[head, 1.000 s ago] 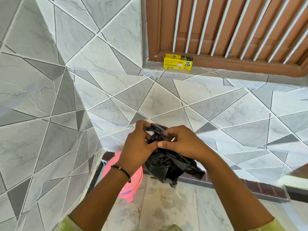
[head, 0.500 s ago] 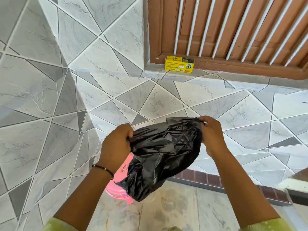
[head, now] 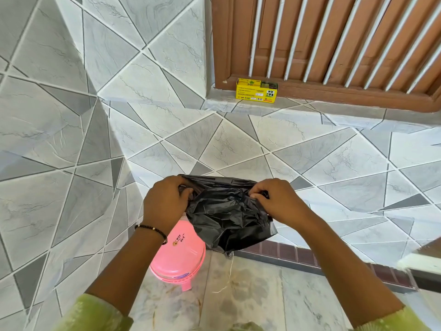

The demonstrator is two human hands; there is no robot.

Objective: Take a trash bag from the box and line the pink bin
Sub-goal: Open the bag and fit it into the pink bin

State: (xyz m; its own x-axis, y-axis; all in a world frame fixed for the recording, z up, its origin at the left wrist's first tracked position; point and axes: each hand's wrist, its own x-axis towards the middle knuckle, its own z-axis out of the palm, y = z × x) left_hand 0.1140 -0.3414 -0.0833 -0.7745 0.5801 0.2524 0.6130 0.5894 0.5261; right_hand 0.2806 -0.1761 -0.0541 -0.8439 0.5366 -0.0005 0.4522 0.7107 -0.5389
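Note:
A crumpled black trash bag (head: 226, 216) hangs in the air between my hands. My left hand (head: 164, 201) grips its top edge on the left, and my right hand (head: 276, 201) pinches the top edge on the right. Below the bag and my left wrist, the pink bin (head: 181, 256) stands on the floor in the corner, its lid on. The yellow trash bag box (head: 256, 90) sits on the tiled ledge under the window, well above and beyond my hands.
Grey patterned tile walls meet in a corner to the left and behind the bin. A brown wooden window frame with white bars (head: 334, 44) fills the upper right. A marble floor (head: 250, 295) lies below, with a dark skirting strip (head: 298, 255).
The bag went from a bunched wad to being pulled wide, and now my hands have drawn slightly closer and lower, still holding its top edge.

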